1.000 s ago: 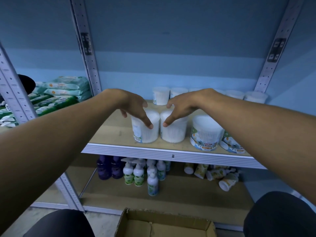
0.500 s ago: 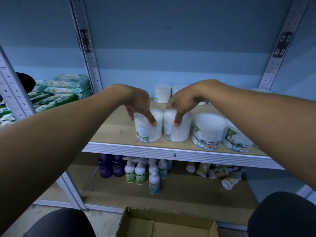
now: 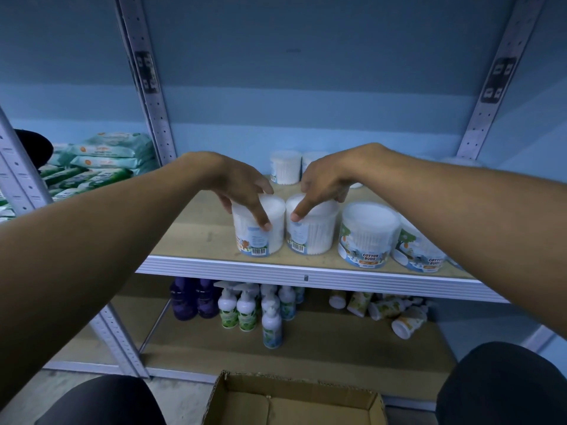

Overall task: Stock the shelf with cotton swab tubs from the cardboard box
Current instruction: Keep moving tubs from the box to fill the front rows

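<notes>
Two clear cotton swab tubs stand side by side near the front edge of the wooden shelf (image 3: 196, 237). My left hand (image 3: 242, 187) grips the left tub (image 3: 260, 237) from above, thumb on its front, fingers behind. My right hand (image 3: 322, 182) grips the right tub (image 3: 313, 237) the same way. Both tubs show their barcodes to me. Two more tubs (image 3: 366, 237) with "Cotton Buds" labels stand to the right, and others (image 3: 285, 167) sit at the shelf's back. The cardboard box (image 3: 294, 400) lies open on the floor below; the part I see holds nothing.
Below are purple bottles (image 3: 196, 299), green and blue pump bottles (image 3: 245, 311), and toppled tubes (image 3: 386, 308). Wipe packs (image 3: 101, 161) fill the neighbouring bay on the left. Perforated metal uprights (image 3: 147, 96) frame the bay. My knees flank the box.
Both tubs have turned under my hands; their barcodes now face front. My hands stayed on top of them and the view shifted slightly.
</notes>
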The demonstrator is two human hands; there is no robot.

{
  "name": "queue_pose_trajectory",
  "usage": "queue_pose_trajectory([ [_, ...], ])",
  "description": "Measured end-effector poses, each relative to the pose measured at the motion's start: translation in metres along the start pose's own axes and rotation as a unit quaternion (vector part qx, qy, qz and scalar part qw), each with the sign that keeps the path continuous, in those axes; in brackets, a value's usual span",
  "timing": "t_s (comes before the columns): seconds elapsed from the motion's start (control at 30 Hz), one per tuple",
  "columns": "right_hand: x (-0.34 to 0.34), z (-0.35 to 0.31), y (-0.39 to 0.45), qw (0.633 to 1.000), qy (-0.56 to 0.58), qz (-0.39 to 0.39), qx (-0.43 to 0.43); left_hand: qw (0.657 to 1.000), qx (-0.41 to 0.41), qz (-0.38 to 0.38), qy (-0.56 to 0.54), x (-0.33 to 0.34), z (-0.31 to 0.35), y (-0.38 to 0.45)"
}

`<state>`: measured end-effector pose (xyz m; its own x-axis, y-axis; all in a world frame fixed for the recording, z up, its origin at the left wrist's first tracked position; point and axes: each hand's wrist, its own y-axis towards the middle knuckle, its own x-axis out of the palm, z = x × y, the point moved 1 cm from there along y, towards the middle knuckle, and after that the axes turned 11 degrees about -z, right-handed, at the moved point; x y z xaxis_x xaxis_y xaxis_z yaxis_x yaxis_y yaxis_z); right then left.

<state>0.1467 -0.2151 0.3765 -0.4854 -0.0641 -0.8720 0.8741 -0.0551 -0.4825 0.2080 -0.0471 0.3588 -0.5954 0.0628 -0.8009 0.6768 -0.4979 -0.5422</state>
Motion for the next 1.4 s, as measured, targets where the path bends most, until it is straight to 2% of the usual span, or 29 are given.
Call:
queue_pose_trajectory([
  [0.23, 0.000, -0.005, 0.001, 0.999, 0.034, -0.010, -0.035, 1.000, -0.029, -0.002, 0.006, -0.001, 0.002, 0.000],
  [0.5, -0.005, -0.003, -0.002, 0.994, 0.029, -0.066, -0.084, 0.997, -0.069, 0.013, -0.017, 0.006, 0.007, -0.003],
  [0.6, -0.005, -0.001, -0.007, 0.993, 0.040, -0.074, -0.087, 0.997, -0.068, 0.013, -0.029, 0.008, 0.007, -0.005],
  [0.73, -0.002, -0.002, -0.010, 0.998, 0.020, -0.024, -0.057, 0.999, -0.032, 0.010, -0.036, 0.003, 0.002, -0.011],
  [0.87, 0.003, -0.003, -0.008, 0.999, 0.033, -0.008, -0.039, 0.999, -0.012, 0.005, -0.047, 0.000, -0.003, -0.011],
  [1.4, 0.000, 0.006, 0.000, 0.992, 0.080, -0.050, -0.084, 0.999, -0.027, 0.003, -0.039, -0.001, 0.004, -0.006],
])
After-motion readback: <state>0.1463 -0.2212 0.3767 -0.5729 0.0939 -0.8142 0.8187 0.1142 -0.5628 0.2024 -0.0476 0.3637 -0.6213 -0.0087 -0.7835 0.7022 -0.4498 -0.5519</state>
